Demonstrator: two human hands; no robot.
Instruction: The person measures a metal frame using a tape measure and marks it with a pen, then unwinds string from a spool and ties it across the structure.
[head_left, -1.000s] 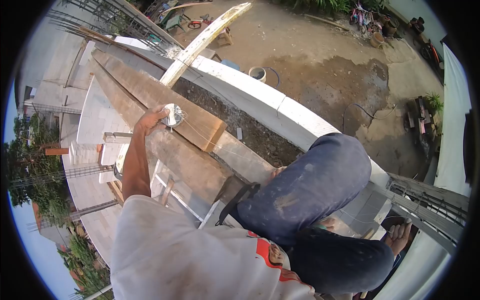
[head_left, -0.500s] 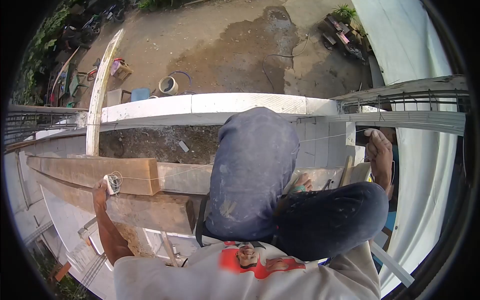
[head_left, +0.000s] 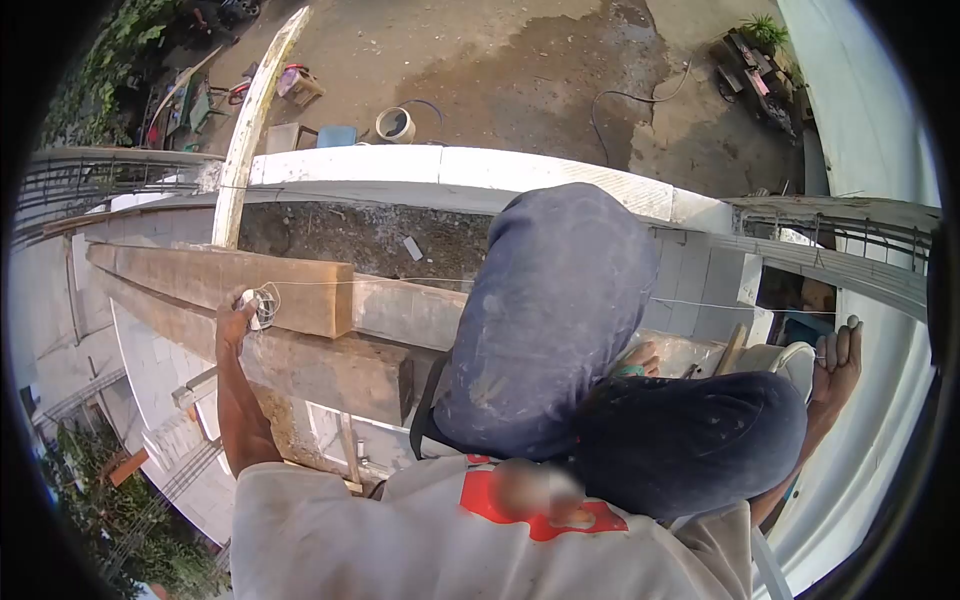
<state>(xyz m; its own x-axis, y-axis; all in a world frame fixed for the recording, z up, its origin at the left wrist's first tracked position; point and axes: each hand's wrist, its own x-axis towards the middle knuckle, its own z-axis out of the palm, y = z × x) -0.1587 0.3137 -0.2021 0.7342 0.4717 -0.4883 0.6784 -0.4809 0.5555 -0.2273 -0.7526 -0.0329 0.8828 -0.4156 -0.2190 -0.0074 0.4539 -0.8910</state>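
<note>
Right hand has moved farther out rightward, fingers pinched on string. Raised knee nearest; string passes beyond it to left hand, fingers clamped around spool at timber beam. Farther: white block wall, then pail in yard.

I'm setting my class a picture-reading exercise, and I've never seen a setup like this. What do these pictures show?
There is no machine, only a person's two bare hands, filmed by one head-worn camera looking forward and down. The left hand holds a wound bundle of string by two thick wooden beams. A thin string runs from it toward the right hand; whether that hand's grip has it is too small to tell. Beyond the beams stands a white wall, with a bucket on the ground past it.
</note>
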